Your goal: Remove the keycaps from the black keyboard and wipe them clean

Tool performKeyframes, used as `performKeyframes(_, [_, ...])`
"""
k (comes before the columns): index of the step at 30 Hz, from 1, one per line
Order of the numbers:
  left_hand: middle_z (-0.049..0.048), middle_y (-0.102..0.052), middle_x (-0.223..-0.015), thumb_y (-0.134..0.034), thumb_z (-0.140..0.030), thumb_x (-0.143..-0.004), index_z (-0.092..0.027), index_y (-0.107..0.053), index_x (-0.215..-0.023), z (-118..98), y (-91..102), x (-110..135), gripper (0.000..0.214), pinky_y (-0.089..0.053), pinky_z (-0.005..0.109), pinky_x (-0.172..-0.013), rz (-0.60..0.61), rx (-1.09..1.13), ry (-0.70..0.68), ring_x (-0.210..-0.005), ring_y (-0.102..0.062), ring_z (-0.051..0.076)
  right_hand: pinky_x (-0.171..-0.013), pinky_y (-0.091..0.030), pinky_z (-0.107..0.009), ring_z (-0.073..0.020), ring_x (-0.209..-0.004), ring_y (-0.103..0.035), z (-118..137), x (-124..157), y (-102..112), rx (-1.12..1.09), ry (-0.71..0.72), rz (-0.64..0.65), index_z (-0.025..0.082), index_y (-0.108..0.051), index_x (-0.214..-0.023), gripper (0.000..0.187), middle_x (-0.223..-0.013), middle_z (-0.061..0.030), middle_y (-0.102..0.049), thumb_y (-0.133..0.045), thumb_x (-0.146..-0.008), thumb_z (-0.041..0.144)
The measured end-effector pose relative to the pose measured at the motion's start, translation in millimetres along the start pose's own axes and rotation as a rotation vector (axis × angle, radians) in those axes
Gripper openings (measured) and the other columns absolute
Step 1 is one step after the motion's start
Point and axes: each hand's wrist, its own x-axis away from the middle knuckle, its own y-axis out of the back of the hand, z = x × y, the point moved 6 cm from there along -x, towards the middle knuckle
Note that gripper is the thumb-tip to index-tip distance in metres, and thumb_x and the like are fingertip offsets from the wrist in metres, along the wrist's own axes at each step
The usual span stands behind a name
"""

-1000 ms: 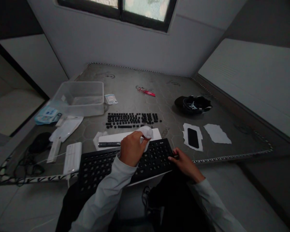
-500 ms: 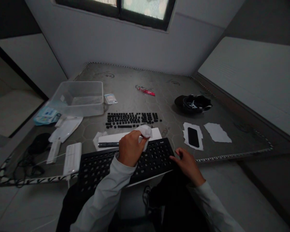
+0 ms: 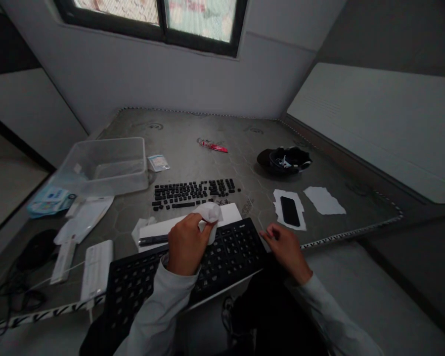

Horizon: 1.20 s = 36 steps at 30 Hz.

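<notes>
My left hand (image 3: 187, 244) is pinched closed around a crumpled white tissue (image 3: 210, 212), over the middle of a black keyboard (image 3: 241, 247). The keyboard lies tilted across my lap, against the table edge, with its keycaps off and its rows of sockets showing. Part of it is hidden under my left forearm. My right hand (image 3: 284, 249) is just off the keyboard's right end, fingers half bent and apart, with nothing visible in them. Beyond the keyboard, loose black keycaps (image 3: 183, 192) lie in rows on the table.
Behind the keyboard is a white sheet or box (image 3: 232, 212) with a dark strip (image 3: 154, 240). To the left are a clear plastic bin (image 3: 113, 185), a white power bank (image 3: 97, 269) and cables. On the right lie a phone (image 3: 290, 211) on paper and a black cap (image 3: 282, 163).
The head view has tilted and shifted, so the table sits lower and further left. My left hand still grips the tissue above the keyboard; my right hand stays near its right end.
</notes>
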Motion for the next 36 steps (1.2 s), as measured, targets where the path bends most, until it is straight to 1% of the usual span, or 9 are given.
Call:
performKeyframes(4, [0.0029,-0.069,-0.072,-0.059,-0.042,-0.087,-0.021,-0.068,-0.075,3,2.0,-1,0.026,-0.033,0.028,-0.059,0.016,-0.011,0.016,-0.063,-0.061,0.018,-0.059,-0.033,-0.026,-0.0159,-0.060,-0.050,-27,-64,0,0.109,-0.030,-0.084,0.023,-0.050,-0.072,0.022,-0.063,0.0029,-0.053,-0.056,-0.083,0.041])
performKeyframes(7, [0.0023,-0.068,-0.070,-0.060,-0.041,-0.087,-0.021,-0.067,-0.073,5,3.3,-2,0.025,-0.032,0.028,-0.058,0.015,0.001,0.036,-0.062,-0.060,0.018,-0.060,-0.035,-0.026,-0.0173,-0.063,-0.055,-50,-123,-27,0.186,-0.027,0.004,0.021,-0.060,-0.088,0.017,-0.066,0.0011,-0.059,-0.055,-0.085,0.037])
performKeyframes(12, [0.0011,-0.066,-0.068,-0.060,-0.039,-0.088,-0.023,-0.066,-0.072,9,6.5,-4,0.023,-0.031,0.028,-0.057,0.023,0.024,0.047,-0.062,-0.059,0.018,-0.070,-0.041,-0.028,-0.0194,-0.076,-0.064,-77,-194,-82,0.255,-0.023,0.125,0.019,-0.070,-0.092,0.014,-0.077,-0.0056,-0.070,-0.062,-0.084,0.027])
performKeyframes(18, [-0.0009,-0.062,-0.062,-0.066,-0.035,-0.083,-0.024,-0.064,-0.068,18,8.9,-6,0.019,-0.031,0.029,-0.055,0.039,0.020,0.083,-0.057,-0.056,0.018,-0.088,-0.047,-0.038,-0.0198,-0.094,-0.064,-88,-234,-125,0.298,-0.070,0.140,0.015,-0.067,-0.101,0.020,-0.099,-0.0075,-0.070,-0.061,-0.090,0.031])
performKeyframes(22, [-0.0006,-0.062,-0.062,-0.067,-0.036,-0.082,-0.024,-0.063,-0.067,24,7.2,-7,0.019,-0.032,0.029,-0.055,0.035,-0.001,0.096,-0.057,-0.056,0.018,-0.087,-0.049,-0.038,-0.0180,-0.091,-0.064,-89,-239,-137,0.275,-0.094,0.159,0.016,-0.067,-0.088,0.016,-0.096,-0.0059,-0.069,-0.064,-0.088,0.032])
performKeyframes(25, [-0.0001,-0.063,-0.064,-0.066,-0.036,-0.082,-0.024,-0.065,-0.068,27,6.3,-8,0.019,-0.034,0.029,-0.055,0.033,0.017,0.111,-0.058,-0.057,0.018,-0.080,-0.048,-0.033,-0.0170,-0.083,-0.064,-82,-239,-131,0.207,-0.093,0.141,0.015,-0.068,-0.078,0.016,-0.086,-0.0061,-0.071,-0.067,-0.084,0.031])
performKeyframes(29, [0.0005,-0.067,-0.069,-0.068,-0.037,-0.081,-0.023,-0.069,-0.072,29,8.8,-9,0.017,-0.041,0.030,-0.061,-0.017,0.186,0.147,-0.064,-0.060,0.018,-0.076,-0.045,-0.029,-0.0195,-0.083,-0.066,-54,-236,-100,0.045,-0.048,0.032,0.011,-0.073,-0.084,0.024,-0.087,-0.0124,-0.073,-0.064,-0.082,0.034])
performKeyframes(32, [0.0023,-0.072,-0.089,-0.067,-0.039,-0.082,-0.022,-0.072,-0.088,33,8.0,-11,0.018,-0.048,0.031,-0.074,-0.077,0.527,0.239,-0.080,-0.065,0.019,-0.074,-0.049,-0.031,-0.0214,-0.084,-0.068,-20,-217,-65,-0.102,-0.006,-0.042,0.012,-0.071,-0.097,0.034,-0.094,-0.0135,-0.074,-0.064,-0.082,0.042])
performKeyframes(36, [0.0054,-0.071,-0.106,-0.065,-0.042,-0.084,-0.020,-0.067,-0.101,32,-9.0,-13,0.028,-0.052,0.031,-0.084,-0.008,1.146,0.358,-0.097,-0.066,0.019,-0.078,-0.053,-0.036,-0.0239,-0.087,-0.068,35,-155,-19,-0.510,0.057,-0.068,0.019,-0.073,-0.096,0.038,-0.095,-0.0088,-0.075,-0.071,-0.075,0.050])
